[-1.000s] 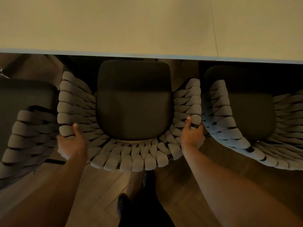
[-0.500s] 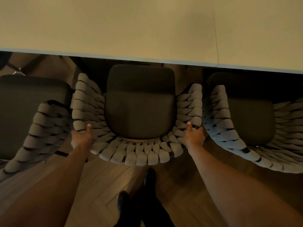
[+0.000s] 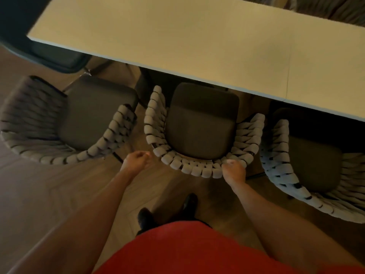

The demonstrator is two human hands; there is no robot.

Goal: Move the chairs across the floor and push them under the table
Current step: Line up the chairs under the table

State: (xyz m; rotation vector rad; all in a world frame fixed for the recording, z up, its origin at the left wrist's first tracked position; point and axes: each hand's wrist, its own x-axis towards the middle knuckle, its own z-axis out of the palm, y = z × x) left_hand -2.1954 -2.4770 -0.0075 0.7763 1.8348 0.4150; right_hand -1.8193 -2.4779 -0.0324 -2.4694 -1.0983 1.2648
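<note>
Starting at the left, what stands there?

The left chair (image 3: 94,113) with its woven back, out on the wood floor (image 3: 39,194), clear of the bench (image 3: 197,46). A dark chair (image 3: 59,58) sits behind it at the bench's corner.

And the left hand (image 3: 136,160)?

It is loosely curled and holds nothing. It hangs between the left chair and the middle chair (image 3: 201,123), just off the woven rim.

Where is the middle chair?

Its seat front is tucked under the bench edge, and its back faces the person.

The right hand (image 3: 234,171)?

Its fingers are curled onto the rear rim of the middle chair's back, gripping it.

Further right?

The right chair (image 3: 314,163) sits just beside the middle one, its seat partly under the bench. Two dark shoes (image 3: 146,216) stand on the floor below the hands.
</note>
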